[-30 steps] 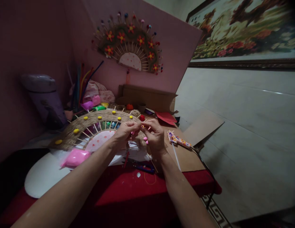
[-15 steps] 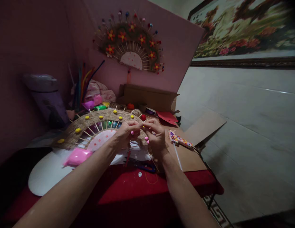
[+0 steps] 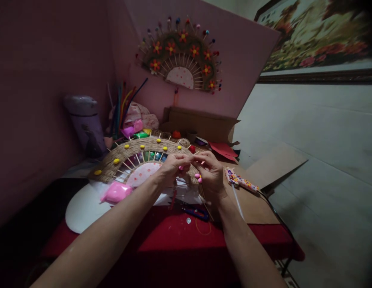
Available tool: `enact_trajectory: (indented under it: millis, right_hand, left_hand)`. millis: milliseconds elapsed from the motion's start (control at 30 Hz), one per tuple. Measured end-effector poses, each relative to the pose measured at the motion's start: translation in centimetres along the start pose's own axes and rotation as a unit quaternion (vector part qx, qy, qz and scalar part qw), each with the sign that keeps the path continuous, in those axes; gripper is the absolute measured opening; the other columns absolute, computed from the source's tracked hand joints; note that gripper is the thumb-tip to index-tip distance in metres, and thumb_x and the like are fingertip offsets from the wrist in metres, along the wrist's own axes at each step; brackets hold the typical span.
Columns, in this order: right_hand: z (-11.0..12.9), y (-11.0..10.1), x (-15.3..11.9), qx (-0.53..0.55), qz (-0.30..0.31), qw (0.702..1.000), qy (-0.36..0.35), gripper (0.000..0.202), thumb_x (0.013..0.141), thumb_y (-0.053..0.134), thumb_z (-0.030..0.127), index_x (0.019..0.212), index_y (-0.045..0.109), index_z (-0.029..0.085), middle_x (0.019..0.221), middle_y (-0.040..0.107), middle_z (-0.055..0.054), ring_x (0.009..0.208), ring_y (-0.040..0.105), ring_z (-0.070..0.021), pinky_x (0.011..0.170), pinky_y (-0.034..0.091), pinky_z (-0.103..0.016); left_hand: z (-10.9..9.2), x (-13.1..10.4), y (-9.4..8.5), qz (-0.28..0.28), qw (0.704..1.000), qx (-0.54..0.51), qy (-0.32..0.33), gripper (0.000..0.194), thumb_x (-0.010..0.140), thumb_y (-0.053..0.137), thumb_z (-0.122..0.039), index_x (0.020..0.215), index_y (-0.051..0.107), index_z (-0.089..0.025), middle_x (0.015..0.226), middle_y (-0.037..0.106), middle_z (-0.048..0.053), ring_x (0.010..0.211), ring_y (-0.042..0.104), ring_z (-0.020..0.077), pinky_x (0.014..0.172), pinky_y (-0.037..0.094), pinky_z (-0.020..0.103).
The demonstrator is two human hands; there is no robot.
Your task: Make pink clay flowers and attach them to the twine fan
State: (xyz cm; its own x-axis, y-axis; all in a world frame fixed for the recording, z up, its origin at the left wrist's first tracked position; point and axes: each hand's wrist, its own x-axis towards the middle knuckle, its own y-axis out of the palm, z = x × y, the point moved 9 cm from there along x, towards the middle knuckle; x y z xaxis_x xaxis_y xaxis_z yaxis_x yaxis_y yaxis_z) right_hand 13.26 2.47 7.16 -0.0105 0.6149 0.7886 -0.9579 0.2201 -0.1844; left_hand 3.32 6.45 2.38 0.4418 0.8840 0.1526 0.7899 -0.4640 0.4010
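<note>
My left hand (image 3: pixel 175 166) and my right hand (image 3: pixel 211 172) meet fingertip to fingertip over the right end of a twine-wrapped fan (image 3: pixel 134 149). Both hands are closed in a pinch; what lies between the fingertips is too small to make out. Small pink pieces (image 3: pixel 198 176) show beside my right fingers, and a bit of pink shows under my left fingers. Yellow dots (image 3: pixel 142 147) sit along the fan's twine band, and its half-round centre (image 3: pixel 144 173) is white with red spots. A pink clay packet (image 3: pixel 116 192) lies left of my left forearm.
Blue-handled scissors (image 3: pixel 197 212) lie on the red cloth (image 3: pixel 162 232) below my hands. A white disc (image 3: pixel 84 210) is at left. Cardboard (image 3: pixel 257 206) and a patterned glue gun (image 3: pixel 241 180) are at right. A finished fan (image 3: pixel 180 60) hangs behind.
The whole view has shifted, so the table, fans and hands appear farther right. My hands stay pinched together over the fan's right end.
</note>
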Motion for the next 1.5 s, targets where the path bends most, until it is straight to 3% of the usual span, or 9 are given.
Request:
enact_trajectory:
  millis: [400,567,667,833,967,1167,1500]
  right_hand:
    - [0.13,0.19,0.03,-0.012,0.017,1.000,0.013,0.010,0.079,0.064,0.020,0.086,0.070,0.025,0.085,0.057,-0.001,0.073,0.054,-0.0122,0.058,0.043,-0.025]
    - [-0.12,-0.08,0.01,-0.002,0.002,1.000,0.018,0.009,0.079,0.065,0.020,0.084,0.070,0.026,0.085,0.056,-0.001,0.076,0.055,-0.0129,0.059,0.045,-0.026]
    - [-0.38,0.23,0.02,-0.007,0.019,0.999,0.030,0.011,0.079,0.065,0.023,0.088,0.070,0.026,0.086,0.056,-0.001,0.072,0.054,-0.0123,0.056,0.045,-0.025]
    - [-0.42,-0.12,0.10,-0.025,0.000,0.999,0.038,0.006,0.079,0.065,0.027,0.082,0.068,0.023,0.083,0.058,-0.001,0.071,0.053,-0.0126,0.057,0.046,-0.026]
    - [-0.40,0.01,0.08,-0.030,0.012,0.999,0.043,0.011,0.079,0.065,0.026,0.089,0.068,0.024,0.085,0.058,-0.001,0.071,0.053,-0.0124,0.057,0.045,-0.026]
    - [-0.18,-0.41,0.17,-0.026,-0.013,0.999,0.035,0.006,0.080,0.065,0.028,0.081,0.067,0.023,0.082,0.059,-0.001,0.073,0.055,-0.0132,0.061,0.046,-0.027]
    - [-0.25,-0.38,0.04,-0.043,-0.013,0.998,0.050,0.009,0.081,0.064,0.031,0.079,0.064,0.021,0.080,0.059,-0.001,0.072,0.054,-0.0135,0.058,0.046,-0.026]
  left_hand:
    - [0.16,0.21,-0.29,-0.001,1.000,0.013,0.006,0.040,0.062,0.077,-0.042,0.057,0.048,-0.015,0.046,0.039,-0.006,0.040,0.030,0.0030,0.039,0.018,0.020]
    - [0.20,0.17,-0.23,0.002,1.000,0.013,-0.001,0.042,0.065,0.074,-0.048,0.058,0.049,-0.015,0.046,0.038,-0.006,0.040,0.030,0.0033,0.040,0.016,0.020]
    - [0.03,0.16,-0.27,0.002,1.000,0.011,0.009,0.041,0.062,0.077,-0.044,0.057,0.048,-0.015,0.046,0.038,-0.006,0.040,0.029,0.0029,0.040,0.017,0.020]
    - [0.11,0.12,0.07,0.011,1.000,-0.007,-0.006,0.046,0.063,0.074,-0.052,0.055,0.047,-0.015,0.044,0.037,-0.006,0.038,0.028,0.0031,0.039,0.016,0.020]
    - [-0.42,-0.05,0.32,0.005,1.000,-0.010,-0.001,0.050,0.056,0.080,-0.045,0.047,0.041,-0.015,0.043,0.039,-0.005,0.038,0.029,0.0029,0.039,0.015,0.020]
    - [-0.33,-0.16,0.17,-0.015,1.000,-0.003,-0.012,0.044,0.059,0.077,-0.049,0.055,0.050,-0.014,0.043,0.039,-0.005,0.039,0.030,0.0032,0.039,0.018,0.019]
    - [-0.55,0.09,-0.10,-0.012,1.000,-0.003,0.008,0.035,0.059,0.078,-0.038,0.056,0.053,-0.014,0.044,0.038,-0.006,0.040,0.030,0.0034,0.040,0.020,0.018]
